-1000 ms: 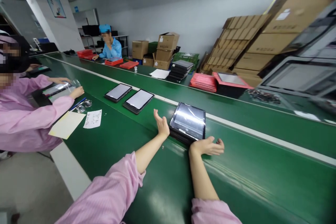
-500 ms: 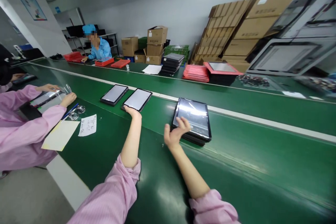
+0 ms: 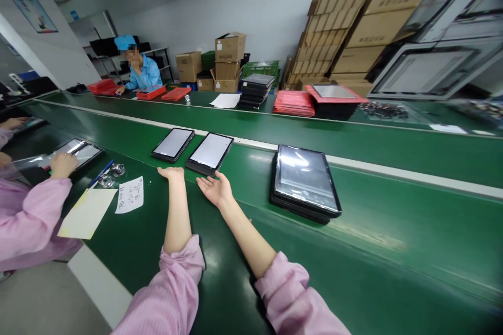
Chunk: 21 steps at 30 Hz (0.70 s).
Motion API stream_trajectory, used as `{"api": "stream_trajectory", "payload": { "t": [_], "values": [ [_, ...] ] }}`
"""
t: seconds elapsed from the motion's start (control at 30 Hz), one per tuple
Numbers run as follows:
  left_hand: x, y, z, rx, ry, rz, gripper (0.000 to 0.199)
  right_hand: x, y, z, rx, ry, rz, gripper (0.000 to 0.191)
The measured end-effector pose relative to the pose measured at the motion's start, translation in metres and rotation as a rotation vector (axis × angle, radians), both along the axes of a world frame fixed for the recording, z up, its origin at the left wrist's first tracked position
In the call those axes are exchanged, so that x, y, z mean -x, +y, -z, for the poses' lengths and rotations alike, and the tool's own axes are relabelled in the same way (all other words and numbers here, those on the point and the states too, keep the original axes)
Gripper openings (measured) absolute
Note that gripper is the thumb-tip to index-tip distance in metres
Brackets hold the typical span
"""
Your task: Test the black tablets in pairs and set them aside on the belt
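Two tablets with lit white screens lie side by side on the green work surface: a left tablet (image 3: 173,143) and a right tablet (image 3: 212,150), each apparently on top of another dark device. My left hand (image 3: 172,173) is just on the near side of the left tablet, thumb out to the side and nothing in it. With palm turned up and fingers apart, my right hand (image 3: 216,189) is by the near edge of the right tablet; whether a fingertip touches it I cannot tell. Further right sits a stack of dark, glossy tablets (image 3: 307,175), away from both hands.
On the left, a co-worker's hand (image 3: 63,164) works over a tablet (image 3: 87,153). Nearer lie a handwritten note (image 3: 130,195), a cream sheet (image 3: 88,213) and a blue pen (image 3: 102,171). Across the line are red trays (image 3: 294,103), a dark stack (image 3: 255,92) and a seated person (image 3: 143,70).
My right hand has moved left from the dark tablet stack to the right lit tablet. My left hand has come off that tablet and shifted left. The co-worker's hands have also moved.
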State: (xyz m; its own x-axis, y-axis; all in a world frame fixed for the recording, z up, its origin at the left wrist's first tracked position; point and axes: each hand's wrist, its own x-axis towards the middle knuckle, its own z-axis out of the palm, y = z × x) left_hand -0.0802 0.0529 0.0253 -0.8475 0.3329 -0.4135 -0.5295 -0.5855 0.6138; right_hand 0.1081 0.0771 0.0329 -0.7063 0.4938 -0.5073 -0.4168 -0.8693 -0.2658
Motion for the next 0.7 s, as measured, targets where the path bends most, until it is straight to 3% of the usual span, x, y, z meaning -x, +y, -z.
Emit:
{"api": "stream_trajectory", "payload": {
  "t": [0.4,0.7],
  "values": [
    [-0.013,0.006,0.002,-0.144,-0.054,0.041,0.065,0.014,0.008,-0.001,0.303,0.121,0.140,0.057],
    [-0.015,0.012,0.011,-0.200,-0.074,0.198,0.040,0.008,0.015,0.001,0.282,0.051,0.170,0.059]
  ]
}}
